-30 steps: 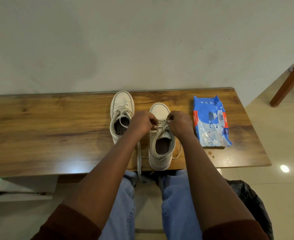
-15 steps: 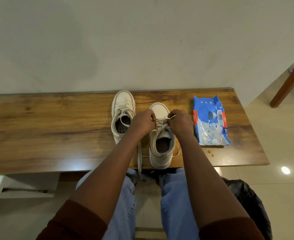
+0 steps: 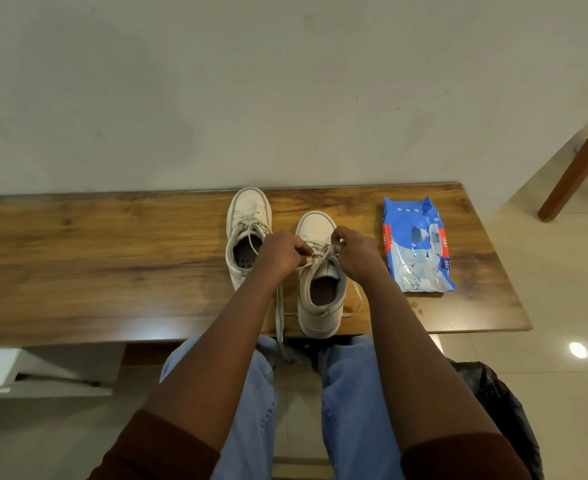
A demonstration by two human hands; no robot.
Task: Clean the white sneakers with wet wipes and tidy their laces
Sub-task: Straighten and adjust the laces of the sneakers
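Two shoes up: nearer white high-top sneaker (image 3: 320,320), heel right at front edge of brown wood-grain worktop (image 3: 112,265), farther white high-top sneaker (image 3: 249,216) beside it. Left hand (image 3: 283,252) and right hand (image 3: 356,252) each in pinching grip on nearer one's off-white flat laces (image 3: 322,255). We'd pull both sides evenly or shoe slides off. Loose lace end (image 3: 279,327) dangles over edge. Blue plastic wet-wipe pack (image 3: 417,244) sits right, well apart; bare wood leftward gives us room.

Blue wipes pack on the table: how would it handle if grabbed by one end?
Probably floppy: the wipes pack is creased soft film and would likely sag. Glossy wrapper may be slippery. It lies flat on the table, so rolling or tipping seems unlikely.
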